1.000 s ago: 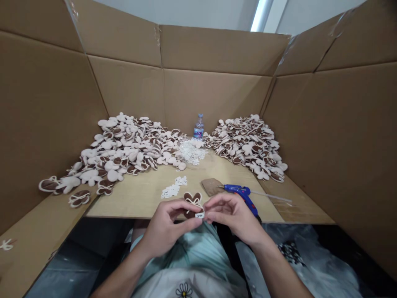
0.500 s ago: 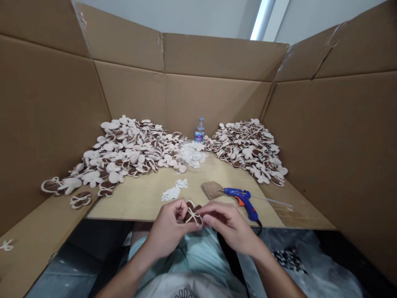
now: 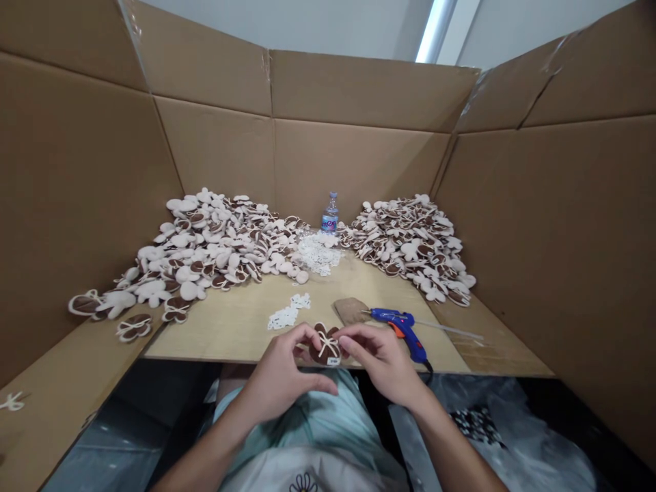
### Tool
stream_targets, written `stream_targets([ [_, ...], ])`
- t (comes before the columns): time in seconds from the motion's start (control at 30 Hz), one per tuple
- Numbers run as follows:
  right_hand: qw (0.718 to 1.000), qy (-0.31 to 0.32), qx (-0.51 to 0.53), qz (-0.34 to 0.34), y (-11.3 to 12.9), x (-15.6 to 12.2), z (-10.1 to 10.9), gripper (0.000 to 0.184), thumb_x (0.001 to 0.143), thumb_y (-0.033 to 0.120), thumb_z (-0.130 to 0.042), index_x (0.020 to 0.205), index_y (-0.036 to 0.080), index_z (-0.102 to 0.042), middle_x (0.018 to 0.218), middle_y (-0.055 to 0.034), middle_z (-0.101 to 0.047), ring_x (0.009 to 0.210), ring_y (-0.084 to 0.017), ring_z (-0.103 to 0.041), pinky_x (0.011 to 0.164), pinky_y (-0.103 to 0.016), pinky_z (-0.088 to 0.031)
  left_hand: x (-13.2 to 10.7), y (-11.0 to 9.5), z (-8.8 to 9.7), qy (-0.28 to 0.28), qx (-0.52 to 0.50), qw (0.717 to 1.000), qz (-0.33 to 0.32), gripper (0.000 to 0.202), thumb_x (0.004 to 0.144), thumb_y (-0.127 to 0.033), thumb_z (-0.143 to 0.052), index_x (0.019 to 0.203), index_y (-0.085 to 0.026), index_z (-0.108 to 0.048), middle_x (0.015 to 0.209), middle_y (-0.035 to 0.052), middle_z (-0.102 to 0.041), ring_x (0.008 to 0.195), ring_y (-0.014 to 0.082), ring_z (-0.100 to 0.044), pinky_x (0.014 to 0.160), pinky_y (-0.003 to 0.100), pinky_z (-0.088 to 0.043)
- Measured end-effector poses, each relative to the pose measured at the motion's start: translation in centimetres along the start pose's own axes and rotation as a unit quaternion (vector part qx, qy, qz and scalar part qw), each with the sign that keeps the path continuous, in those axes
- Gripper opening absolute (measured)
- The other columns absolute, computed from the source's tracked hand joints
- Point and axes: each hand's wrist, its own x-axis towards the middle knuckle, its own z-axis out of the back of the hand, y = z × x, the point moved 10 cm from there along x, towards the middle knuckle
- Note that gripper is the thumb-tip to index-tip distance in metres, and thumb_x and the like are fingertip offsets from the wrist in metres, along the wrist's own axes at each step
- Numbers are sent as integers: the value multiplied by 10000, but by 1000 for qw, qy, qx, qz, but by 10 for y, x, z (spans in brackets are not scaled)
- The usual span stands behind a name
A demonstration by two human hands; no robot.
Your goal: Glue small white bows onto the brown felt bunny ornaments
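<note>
Holding brown cutout point(image 3: 324, 350) at board edge point(image 3: 205, 359)

**Our makeshift craft workshop, a bench walled in cardboard**

We sit at a wooden board point(image 3: 230, 338) boxed in by folded cardboard panels point(image 3: 359, 89), with a blue hot glue gun point(image 3: 402, 326), heaps of brown-and-cream cutouts point(image 3: 205, 253) and a strip ceiling light point(image 3: 435, 31) above.

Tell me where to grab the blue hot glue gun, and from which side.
Grip the blue handle of the hot glue gun from the near edge, with the right hand. The gun lies flat, handle slanting toward that edge, nozzle pointing left, glue stick trailing right, so the handle is clear.
</note>
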Motion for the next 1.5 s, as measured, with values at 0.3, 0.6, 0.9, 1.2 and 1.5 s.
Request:
stream_targets([
  [0.3,992,-60,103,-35,-10,2,10,245,828,400,-676,910,182,-752,701,-41,-745,564,-153,-662,547,-269,-567,4,-6,9,-5,21,999,-24,178,877,-342,-599,873,-199,-704,873,46,-697,842,187,-615,762,290,-452],
  [0.6,976,-162,142,-28,-12,1,33,147,764,327,-742,824,200,-785,876,-88,-786,661,-210,-739,519,-270,-588,8,-2,32,-81,-4,997,-6,212,829,-380,-664,839,-185,-746,840,37,-740,819,192,-629,781,283,-453],
  [0.9,955,-293,45,9,-9,-8,77,147,735,324,-762,772,182,-777,745,-78,-779,582,-201,-711,508,-289,-582,13,-1,53,-118,-5,993,-7,224,811,-374,-679,842,-173,-772,836,61,-763,766,191,-628,742,273,-458],
  [1.2,953,-293,-78,26,-29,-7,85,221,777,381,-721,829,175,-781,860,-97,-786,719,-256,-751,682,-367,-623,15,5,67,-163,-16,987,6,309,725,-445,-741,817,-153,-783,762,63,-740,668,168,-591,639,248,-454],
  [1.5,928,-290,-219,77,-14,-7,86,221,867,365,-618,896,214,-777,872,-67,-788,712,-237,-753,670,-335,-609,7,7,115,-281,-83,956,1,376,607,-448,-834,829,-150,-778,807,54,-756,665,146,-632,646,240,-496],
])
